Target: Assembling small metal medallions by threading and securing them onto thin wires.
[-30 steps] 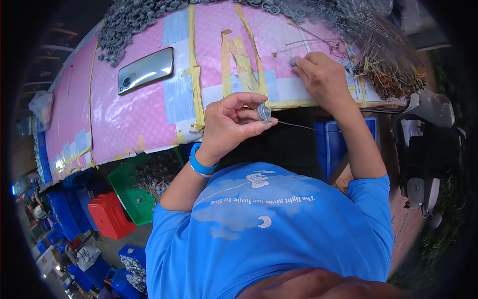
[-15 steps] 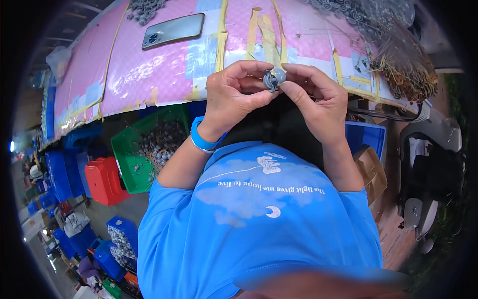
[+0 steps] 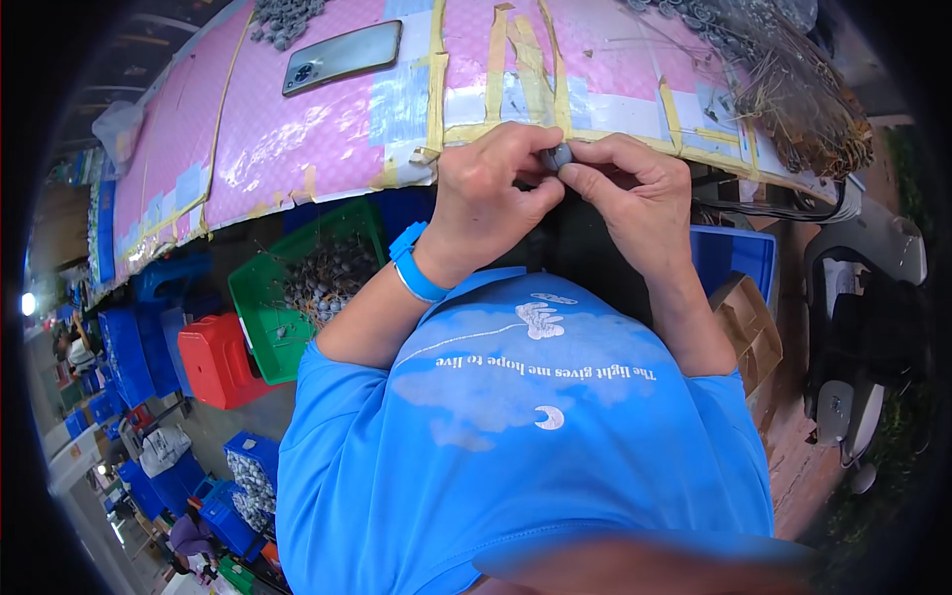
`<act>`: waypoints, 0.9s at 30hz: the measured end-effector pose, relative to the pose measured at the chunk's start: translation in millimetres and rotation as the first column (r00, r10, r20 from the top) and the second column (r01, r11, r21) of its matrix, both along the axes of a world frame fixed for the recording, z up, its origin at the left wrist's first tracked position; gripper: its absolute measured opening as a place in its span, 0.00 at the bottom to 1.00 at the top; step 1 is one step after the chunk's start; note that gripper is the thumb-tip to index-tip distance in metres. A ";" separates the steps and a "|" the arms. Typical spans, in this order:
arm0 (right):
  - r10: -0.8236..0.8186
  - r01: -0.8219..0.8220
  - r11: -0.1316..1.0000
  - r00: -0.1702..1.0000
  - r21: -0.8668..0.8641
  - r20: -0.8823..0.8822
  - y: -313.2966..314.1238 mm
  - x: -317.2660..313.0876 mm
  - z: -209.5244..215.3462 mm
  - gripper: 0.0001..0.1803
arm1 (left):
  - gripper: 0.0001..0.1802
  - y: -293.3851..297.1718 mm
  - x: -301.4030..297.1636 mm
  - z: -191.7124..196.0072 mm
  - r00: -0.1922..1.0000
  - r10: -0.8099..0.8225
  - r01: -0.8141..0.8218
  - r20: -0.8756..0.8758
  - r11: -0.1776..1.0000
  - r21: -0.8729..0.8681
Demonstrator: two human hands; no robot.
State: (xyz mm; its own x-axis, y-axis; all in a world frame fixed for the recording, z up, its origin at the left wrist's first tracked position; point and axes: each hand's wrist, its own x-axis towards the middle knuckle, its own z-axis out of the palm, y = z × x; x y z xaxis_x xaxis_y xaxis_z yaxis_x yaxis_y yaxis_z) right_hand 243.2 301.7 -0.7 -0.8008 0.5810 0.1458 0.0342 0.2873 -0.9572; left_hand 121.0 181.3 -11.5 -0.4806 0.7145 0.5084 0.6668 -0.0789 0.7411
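Both hands meet just off the near edge of the pink-covered table (image 3: 263, 124). The small grey piece (image 3: 560, 156) sits between them, partly hidden by the fingers. The right hand (image 3: 640, 188) pinches it narrowly between thumb and fingertips. The left hand (image 3: 491, 188), a blue band (image 3: 413, 263) at its wrist, has its fingers curled against the piece's other side; how firmly they grip, I cannot tell. On the table lie a phone (image 3: 342, 58), a grey heap (image 3: 286, 22) and, at right, a bundle of brown stems (image 3: 808, 124). A green crate (image 3: 250, 312) holding stemmed grey pieces stands below the table's edge, left of the left forearm.
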 end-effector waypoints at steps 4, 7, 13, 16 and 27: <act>0.060 -0.065 0.973 0.998 -0.222 -0.030 19.3 5.2 -7.2 0.09 | 0.21 1.9 -2.2 1.9 0.987 -0.066 0.071 0.146 0.997 -0.028; 0.191 -0.238 0.919 0.966 -0.313 -0.175 35.1 7.7 -9.4 0.13 | 0.22 6.2 -4.1 0.4 0.889 -0.187 0.178 0.419 0.982 0.060; 0.294 -0.498 0.699 0.854 -0.513 -0.429 39.0 1.7 -28.7 0.18 | 0.24 13.1 0.8 0.5 0.826 -0.293 0.265 0.482 0.956 0.128; 0.244 -0.513 0.690 0.829 -0.510 -0.504 34.6 -4.1 -33.5 0.19 | 0.26 14.8 5.3 5.5 0.875 -0.253 0.221 0.413 0.967 0.124; -0.066 -0.194 0.819 0.903 -0.541 -0.424 20.9 -22.2 -40.4 0.12 | 0.19 14.2 -3.0 -10.5 0.938 -0.038 -0.002 0.343 0.993 0.117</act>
